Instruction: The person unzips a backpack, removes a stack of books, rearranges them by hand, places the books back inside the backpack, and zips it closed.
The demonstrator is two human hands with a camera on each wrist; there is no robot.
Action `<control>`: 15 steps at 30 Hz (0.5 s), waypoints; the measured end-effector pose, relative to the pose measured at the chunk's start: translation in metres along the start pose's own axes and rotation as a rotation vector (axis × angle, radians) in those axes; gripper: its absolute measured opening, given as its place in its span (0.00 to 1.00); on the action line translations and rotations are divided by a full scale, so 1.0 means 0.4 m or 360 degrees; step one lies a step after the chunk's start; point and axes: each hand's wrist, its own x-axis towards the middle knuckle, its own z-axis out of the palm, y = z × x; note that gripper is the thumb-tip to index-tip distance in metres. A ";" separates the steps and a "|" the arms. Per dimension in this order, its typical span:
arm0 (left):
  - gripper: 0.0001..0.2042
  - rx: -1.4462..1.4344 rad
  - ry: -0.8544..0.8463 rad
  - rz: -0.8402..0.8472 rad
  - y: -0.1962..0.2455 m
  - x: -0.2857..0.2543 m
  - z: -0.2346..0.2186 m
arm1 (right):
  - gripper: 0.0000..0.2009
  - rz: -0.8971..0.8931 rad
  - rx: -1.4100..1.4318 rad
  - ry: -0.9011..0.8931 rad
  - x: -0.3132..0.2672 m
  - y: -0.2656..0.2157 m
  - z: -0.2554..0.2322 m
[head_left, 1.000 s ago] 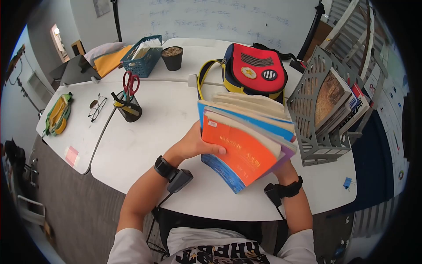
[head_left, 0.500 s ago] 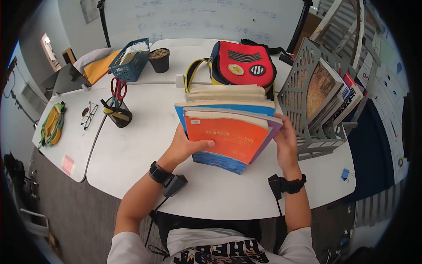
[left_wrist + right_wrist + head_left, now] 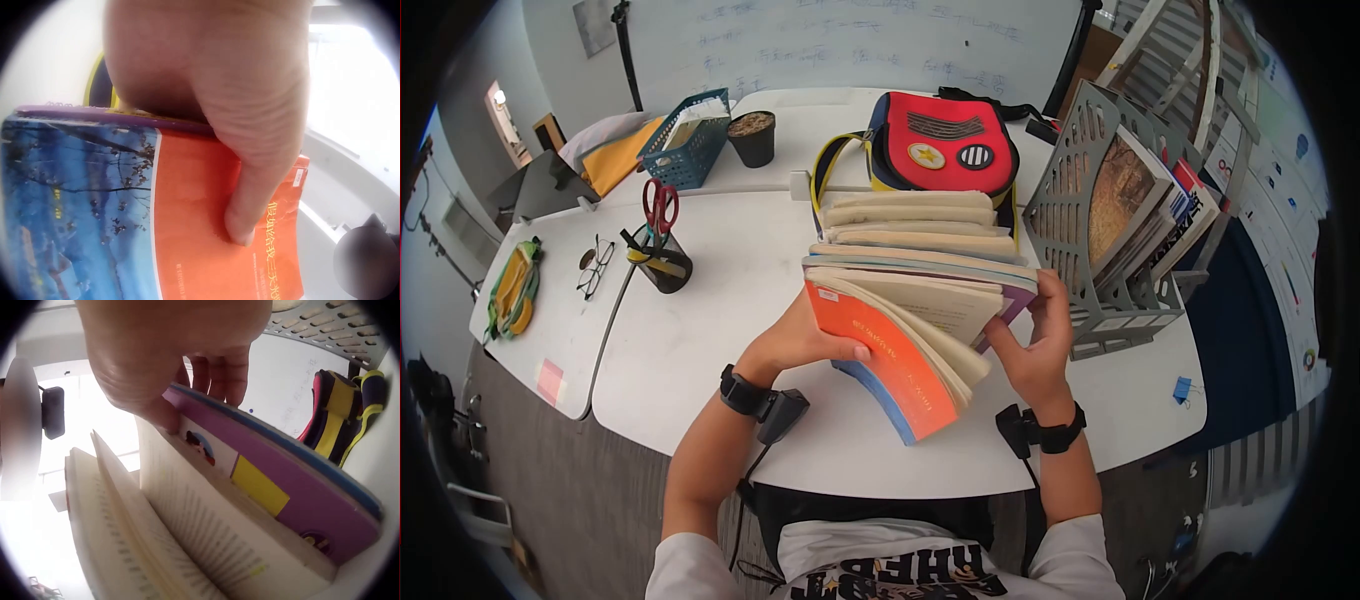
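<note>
Head view: above the white table (image 3: pixel 700 340), the left hand (image 3: pixel 800 340) pinches the orange book (image 3: pixel 880 350), thumb across its yellow Chinese title, atop a book stack (image 3: pixel 920 250). The right hand (image 3: pixel 1035 350) curls round the stack's right edge, thumb parting pages. Beyond stand a red bag (image 3: pixel 940 140) and grey file rack (image 3: pixel 1090 220).

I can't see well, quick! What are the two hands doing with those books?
Left hand: grips the stack of books, thumb on the orange book.
Right hand: holds the stack's other side, thumb parting the pages.
</note>
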 end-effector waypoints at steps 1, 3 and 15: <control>0.54 -0.0003 -0.0005 -0.0002 -0.003 0.001 -0.002 | 0.21 0.0006 0.0124 0.0071 -0.001 -0.005 0.005; 0.54 0.0034 -0.0004 -0.0024 -0.012 -0.001 -0.010 | 0.20 0.0050 0.0137 0.0077 -0.004 -0.007 0.002; 0.54 0.0043 0.0040 0.0062 -0.034 0.013 -0.022 | 0.24 0.0773 0.1065 0.0080 0.025 0.077 -0.179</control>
